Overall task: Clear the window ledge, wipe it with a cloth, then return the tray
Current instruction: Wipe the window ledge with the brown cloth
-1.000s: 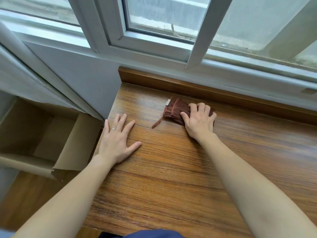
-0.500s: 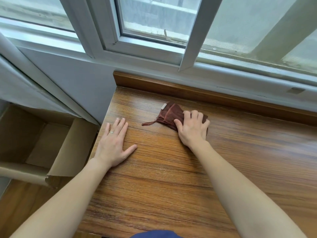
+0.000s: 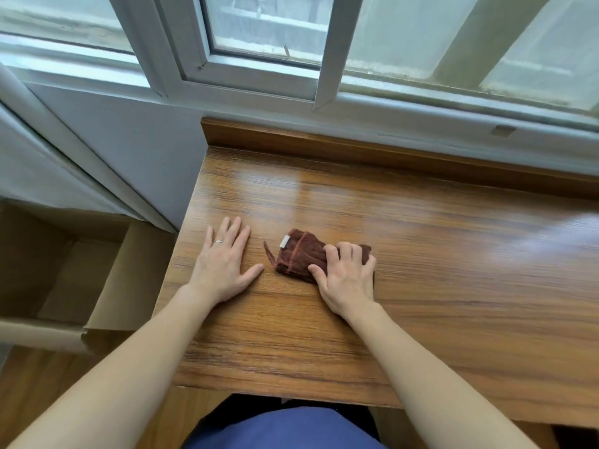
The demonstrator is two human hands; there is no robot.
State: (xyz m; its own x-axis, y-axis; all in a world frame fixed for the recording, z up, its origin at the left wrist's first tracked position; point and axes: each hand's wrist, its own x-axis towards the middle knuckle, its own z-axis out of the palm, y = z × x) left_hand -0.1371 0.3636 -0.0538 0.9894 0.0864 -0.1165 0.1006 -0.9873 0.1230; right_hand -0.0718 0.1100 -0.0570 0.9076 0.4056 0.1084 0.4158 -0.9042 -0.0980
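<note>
A folded dark brown cloth (image 3: 299, 254) with a small white tag lies on the wooden window ledge (image 3: 421, 270), near its left end. My right hand (image 3: 346, 280) presses down on the cloth's right half, fingers bent over it. My left hand (image 3: 223, 264) rests flat on the ledge just left of the cloth, fingers spread, a ring on one finger. No tray is in view.
A raised wooden lip (image 3: 356, 150) and the white window frame (image 3: 259, 79) border the ledge at the back. An open cardboard box (image 3: 81, 280) sits on the floor to the left, beside a grey wall (image 3: 123, 150).
My right hand has dragged the cloth toward me and away from the back lip, ending close to my left hand. My left hand has stayed flat in place.
</note>
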